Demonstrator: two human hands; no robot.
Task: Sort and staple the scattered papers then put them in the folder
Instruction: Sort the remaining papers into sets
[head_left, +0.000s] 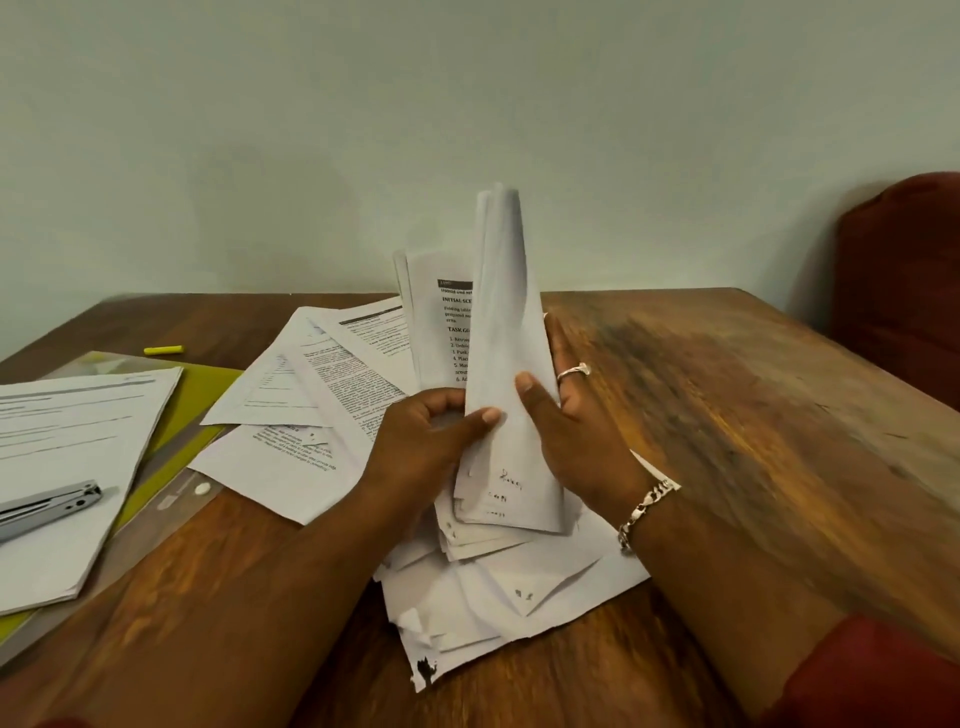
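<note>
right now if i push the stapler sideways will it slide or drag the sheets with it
The stapler looks metal, so probably heavy for its size. It rests on a loose paper stack, so a push would likely shift the top sheets too. That stack lies on a smooth-looking folder, so it may slip.

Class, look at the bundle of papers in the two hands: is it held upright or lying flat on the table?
Upright. The bundle of papers rises above the table, gripped low down by left hand and right hand.

Wooden table (727, 415) fills lower frame. Yellow marker (164, 349) at 9 o'clock, lying flat near table's far edge. Red chair (898, 280) at 3 o'clock. Pale wall (467, 104) at 12.
</note>
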